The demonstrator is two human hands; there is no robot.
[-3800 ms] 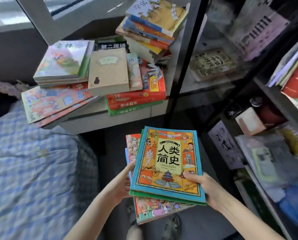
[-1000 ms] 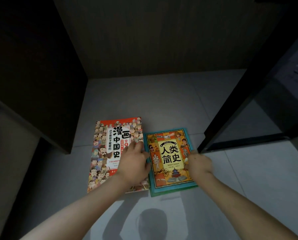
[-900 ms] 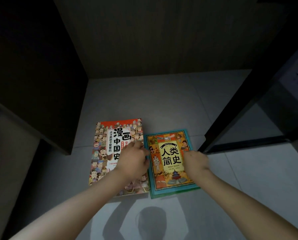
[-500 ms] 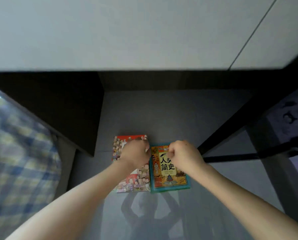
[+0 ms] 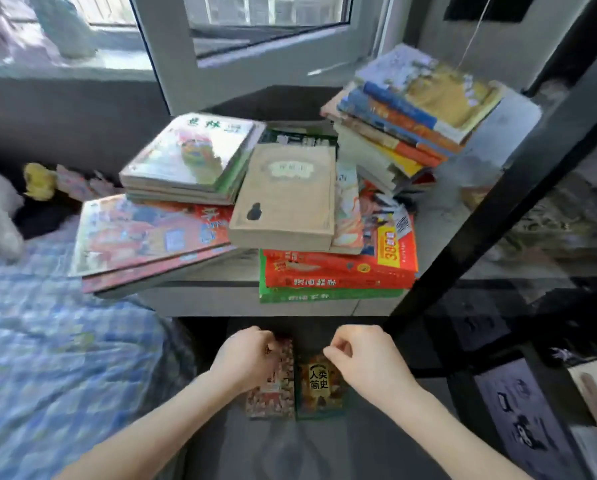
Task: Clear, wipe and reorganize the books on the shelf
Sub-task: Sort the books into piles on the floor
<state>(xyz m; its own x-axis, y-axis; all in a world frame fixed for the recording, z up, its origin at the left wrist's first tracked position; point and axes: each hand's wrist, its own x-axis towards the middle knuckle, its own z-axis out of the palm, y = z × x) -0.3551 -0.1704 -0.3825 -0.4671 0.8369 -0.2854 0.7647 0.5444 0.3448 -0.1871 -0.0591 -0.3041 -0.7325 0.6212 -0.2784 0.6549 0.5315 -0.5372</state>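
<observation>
Two books lie side by side on the grey floor under the desk: a red comic-covered book point(image 5: 272, 393) on the left and a teal-edged orange book point(image 5: 319, 386) on the right. My left hand point(image 5: 245, 358) hovers above the red book's top end, fingers curled under, holding nothing. My right hand point(image 5: 362, 358) hovers above the teal book's top right corner, also curled, thumb against the forefinger, nothing in it. Both hands hide the books' far ends.
The white desk point(image 5: 241, 299) ahead carries several book stacks: a tan paperback point(image 5: 286, 199), a red and green pile point(image 5: 338, 275), a tall leaning stack point(image 5: 411, 112). A blue checked bed point(image 5: 47, 341) lies left. The black shelf frame point(image 5: 491, 202) stands right.
My head has lifted, so the desk and its stacks are in view again. Both hands have come up off the two books, which stay on the floor.
</observation>
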